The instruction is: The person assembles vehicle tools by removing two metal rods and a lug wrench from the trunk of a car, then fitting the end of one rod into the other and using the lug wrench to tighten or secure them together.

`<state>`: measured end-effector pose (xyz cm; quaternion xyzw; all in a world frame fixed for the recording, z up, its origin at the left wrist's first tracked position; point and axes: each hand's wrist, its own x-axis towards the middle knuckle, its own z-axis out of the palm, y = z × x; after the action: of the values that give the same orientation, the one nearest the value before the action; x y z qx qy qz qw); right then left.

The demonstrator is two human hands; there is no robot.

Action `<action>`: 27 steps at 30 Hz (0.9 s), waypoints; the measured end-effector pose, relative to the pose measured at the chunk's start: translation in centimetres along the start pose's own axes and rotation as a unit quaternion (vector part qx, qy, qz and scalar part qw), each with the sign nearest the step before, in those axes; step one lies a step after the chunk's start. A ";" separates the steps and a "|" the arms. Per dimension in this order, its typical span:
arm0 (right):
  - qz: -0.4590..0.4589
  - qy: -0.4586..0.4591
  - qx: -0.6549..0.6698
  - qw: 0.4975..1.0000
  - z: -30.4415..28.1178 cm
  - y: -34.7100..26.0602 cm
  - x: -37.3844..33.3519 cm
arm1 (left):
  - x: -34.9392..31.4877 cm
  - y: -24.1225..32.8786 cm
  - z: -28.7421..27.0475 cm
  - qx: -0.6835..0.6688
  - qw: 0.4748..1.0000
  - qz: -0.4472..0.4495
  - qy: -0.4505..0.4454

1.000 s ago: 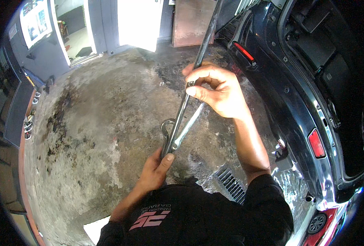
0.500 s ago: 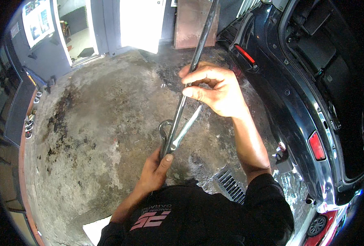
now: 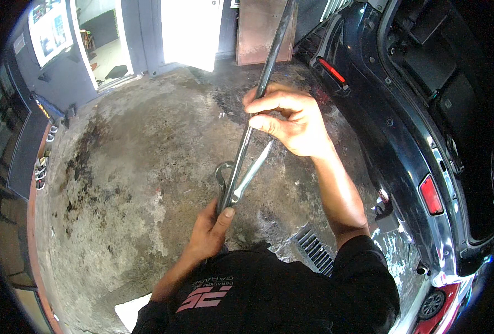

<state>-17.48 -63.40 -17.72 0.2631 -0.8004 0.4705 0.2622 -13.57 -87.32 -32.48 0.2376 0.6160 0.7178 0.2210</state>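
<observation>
My left hand (image 3: 208, 230) is wrapped round the lower end of a long dark metal rod (image 3: 242, 151), just in front of my chest. Higher up, my right hand (image 3: 295, 123) pinches the same rod between thumb and fingers. The rod slants up and to the right, past the top edge of the view. Beside it, a dark hooked bar (image 3: 220, 173) curves out on the left above my left hand. A silver pointed bar (image 3: 253, 172) angles off to the right from the same grip. My palm hides how these pieces meet.
A dark car (image 3: 389, 125) with its rear open stands along the right. Stained concrete floor (image 3: 124, 167) lies beneath my hands, with a metal drain grate (image 3: 313, 250) near me. Doors, a brown panel (image 3: 263, 33) and a bright doorway (image 3: 105, 44) line the far wall. Shoes (image 3: 41, 172) sit at left.
Both hands keep their grips on the rod. My right hand has shifted very slightly to the left; the rest looks the same.
</observation>
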 end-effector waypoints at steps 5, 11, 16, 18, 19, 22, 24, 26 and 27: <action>0.001 -0.005 -0.030 1.000 0.1 0.4 -0.1 | -0.2 -0.7 0.2 0.010 1.000 -0.009 0.015; 0.030 0.026 0.112 0.993 1.6 1.3 -0.5 | 0.0 -0.8 0.0 -0.043 0.997 -0.057 0.006; 0.107 0.098 0.328 0.933 3.5 3.0 -4.1 | 0.6 -0.8 -0.4 -0.054 0.997 -0.062 0.012; 0.129 0.010 0.161 0.978 5.9 2.7 -7.4 | 1.0 -0.8 -0.5 -0.016 0.998 -0.045 0.028; 0.145 -0.006 0.131 0.981 7.3 2.7 -8.9 | 1.3 -1.0 -0.4 -0.032 0.999 -0.034 0.028; 0.252 0.022 0.166 0.953 10.4 2.7 -9.4 | 1.8 -1.1 0.2 -0.028 0.998 0.027 0.054; 0.291 0.052 0.189 0.936 11.3 2.6 -9.3 | 1.6 -1.2 -0.1 -0.077 0.996 -0.012 0.051; 0.278 0.064 0.170 0.943 11.5 2.6 -9.0 | 1.6 -1.6 -0.1 -0.097 0.993 -0.023 0.057; 0.302 0.063 0.156 0.938 11.5 2.4 -9.1 | 1.7 -2.2 -0.1 -0.091 0.994 -0.017 0.065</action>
<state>-14.51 -71.06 -30.07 0.0164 -0.7405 0.6623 0.1126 -14.89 -86.05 -34.51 0.1592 0.5647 0.7811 0.2134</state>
